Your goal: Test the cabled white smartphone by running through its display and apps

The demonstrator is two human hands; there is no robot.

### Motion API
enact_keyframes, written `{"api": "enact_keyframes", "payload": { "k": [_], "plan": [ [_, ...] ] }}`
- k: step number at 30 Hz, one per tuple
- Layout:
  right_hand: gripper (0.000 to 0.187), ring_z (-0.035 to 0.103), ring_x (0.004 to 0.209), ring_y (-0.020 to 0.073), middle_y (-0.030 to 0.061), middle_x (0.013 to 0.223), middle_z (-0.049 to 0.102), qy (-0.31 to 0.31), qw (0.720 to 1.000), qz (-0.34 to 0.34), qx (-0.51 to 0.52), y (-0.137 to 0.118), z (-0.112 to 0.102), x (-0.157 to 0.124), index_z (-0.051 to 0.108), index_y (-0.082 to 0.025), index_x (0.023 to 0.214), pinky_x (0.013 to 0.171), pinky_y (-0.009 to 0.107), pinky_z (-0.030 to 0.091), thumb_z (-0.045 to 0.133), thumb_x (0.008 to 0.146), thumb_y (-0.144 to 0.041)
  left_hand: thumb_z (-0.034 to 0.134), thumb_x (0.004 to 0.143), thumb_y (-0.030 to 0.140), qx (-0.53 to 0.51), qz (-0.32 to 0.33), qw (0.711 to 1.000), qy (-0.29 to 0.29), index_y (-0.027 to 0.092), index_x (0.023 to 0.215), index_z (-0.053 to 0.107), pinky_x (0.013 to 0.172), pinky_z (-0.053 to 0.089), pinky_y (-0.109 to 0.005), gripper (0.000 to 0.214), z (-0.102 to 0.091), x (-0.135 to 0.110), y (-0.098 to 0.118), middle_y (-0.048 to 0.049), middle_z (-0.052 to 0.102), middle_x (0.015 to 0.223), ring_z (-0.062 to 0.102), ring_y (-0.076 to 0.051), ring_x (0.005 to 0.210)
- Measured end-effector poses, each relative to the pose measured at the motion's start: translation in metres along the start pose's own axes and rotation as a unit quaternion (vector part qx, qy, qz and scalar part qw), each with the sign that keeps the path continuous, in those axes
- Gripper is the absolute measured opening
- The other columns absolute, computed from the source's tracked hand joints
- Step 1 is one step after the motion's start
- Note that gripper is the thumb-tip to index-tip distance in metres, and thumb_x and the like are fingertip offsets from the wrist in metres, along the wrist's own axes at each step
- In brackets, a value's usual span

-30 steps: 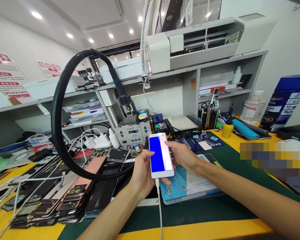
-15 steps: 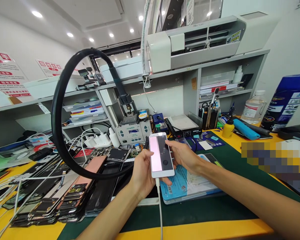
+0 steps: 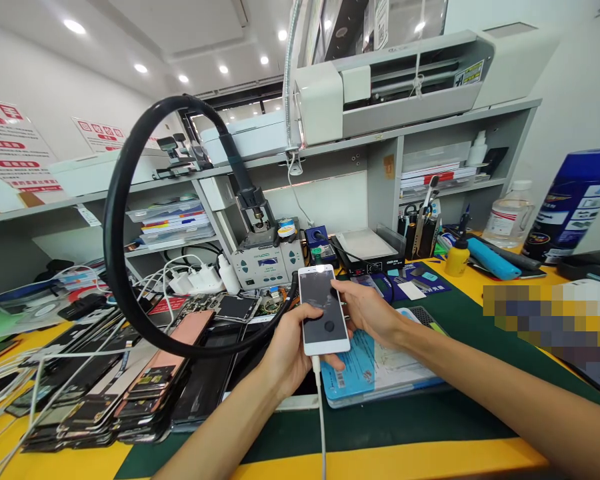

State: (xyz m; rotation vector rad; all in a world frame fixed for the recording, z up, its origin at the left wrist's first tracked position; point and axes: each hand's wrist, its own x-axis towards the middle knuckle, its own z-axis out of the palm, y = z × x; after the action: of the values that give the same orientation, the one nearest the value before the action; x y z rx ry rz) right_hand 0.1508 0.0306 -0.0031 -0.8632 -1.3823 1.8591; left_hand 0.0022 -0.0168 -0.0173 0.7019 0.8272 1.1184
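Observation:
A white smartphone (image 3: 325, 343) is held upright and slightly tilted in the middle of the view, its screen almost wholly dark grey with a darker round spot low down. My left hand (image 3: 287, 347) grips its left side, the thumb lying across the screen. On the right edge, my right hand (image 3: 367, 310) holds the phone with the thumb near the upper corner; its other fingers are partly hidden behind. A white charging cable (image 3: 321, 407) is plugged into the bottom of the phone and runs down past the bench edge. Below the right forearm lies a blue-and-white flat package (image 3: 355, 373).
Stacked phone parts (image 3: 150, 400) and white cables crowd the left. A thick black hose (image 3: 111, 220) loops above them from a hot-air station (image 3: 265, 267). Right stand a yellow bottle (image 3: 457, 259), a clear bottle (image 3: 507, 217) and a blue spray can (image 3: 570, 200). A dark green mat (image 3: 410, 427) covers the bench.
The bright pinkish-white left part of the screen has turned dark grey. My left thumb has slid right, further onto the screen. The right hand stays in place.

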Motion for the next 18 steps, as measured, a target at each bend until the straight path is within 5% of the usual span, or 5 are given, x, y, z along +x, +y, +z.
{"api": "enact_keyframes", "payload": {
  "k": [7, 18],
  "plan": [
    [0.040, 0.051, 0.062, 0.0183, 0.0048, 0.072, 0.059, -0.010, 1.000, -0.008, -0.006, -0.0014, -0.0001, -0.0002, 0.062, -0.015, 0.105, 0.046, 0.026, 0.038, 0.036, 0.096, -0.044, 0.043, 0.083, 0.024, -0.087, -0.015, 0.996, -0.030, 0.008, 0.128, 0.053, 0.051, 0.059, -0.036, 0.049, -0.0031, 0.0030, 0.0014, -0.0125, 0.070, 0.086, 0.069, -0.026, 0.073],
    [0.045, 0.051, 0.063, 0.0180, 0.0036, 0.074, 0.056, -0.021, 1.000, -0.022, 0.003, 0.0025, -0.0032, 0.0022, 0.062, -0.017, 0.106, 0.046, 0.025, 0.039, 0.034, 0.095, -0.051, 0.039, 0.093, 0.042, -0.104, -0.017, 0.993, -0.057, 0.004, 0.123, 0.060, 0.056, 0.059, -0.038, 0.053, -0.0048, -0.0003, 0.0018, -0.0165, 0.071, 0.087, 0.069, -0.029, 0.078]
  ]
}}
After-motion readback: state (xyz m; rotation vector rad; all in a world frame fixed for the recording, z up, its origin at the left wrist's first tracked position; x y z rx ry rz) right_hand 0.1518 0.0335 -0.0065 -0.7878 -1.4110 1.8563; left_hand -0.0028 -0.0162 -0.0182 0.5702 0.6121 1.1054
